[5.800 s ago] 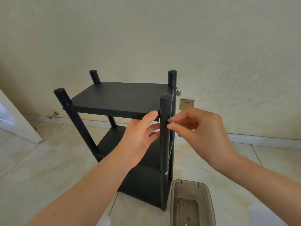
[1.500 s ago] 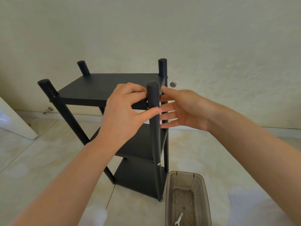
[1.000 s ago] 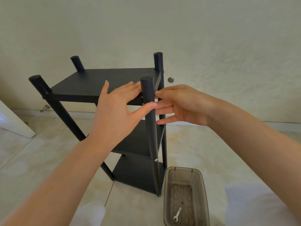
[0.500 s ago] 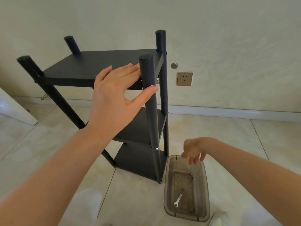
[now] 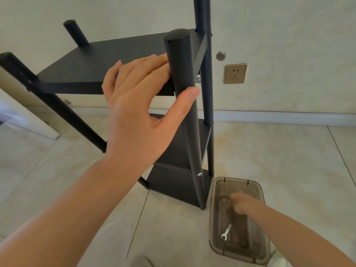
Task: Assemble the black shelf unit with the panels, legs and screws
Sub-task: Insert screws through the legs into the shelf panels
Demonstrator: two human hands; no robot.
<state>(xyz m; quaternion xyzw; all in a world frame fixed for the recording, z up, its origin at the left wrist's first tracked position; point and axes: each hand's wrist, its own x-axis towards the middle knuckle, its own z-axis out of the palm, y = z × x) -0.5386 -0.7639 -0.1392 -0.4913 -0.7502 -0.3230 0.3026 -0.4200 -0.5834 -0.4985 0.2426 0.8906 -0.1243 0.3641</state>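
Black shelf unit (image 5: 169, 182) stands upright on the tiled floor, centre-left, near the wall. Left hand (image 5: 138, 112): fingers straight and flat on the top panel (image 5: 86, 62), thumb pressed against the near-right leg (image 5: 185, 70); nothing grasped. Translucent brown container (image 5: 212, 218) sits on the floor just right of that leg's foot. Right hand (image 5: 240, 204) is inside the container, blurred; grip cannot be told. Small wrench (image 5: 226, 234) lies at the container's near end. One screw (image 5: 199, 174) shows low on the leg.
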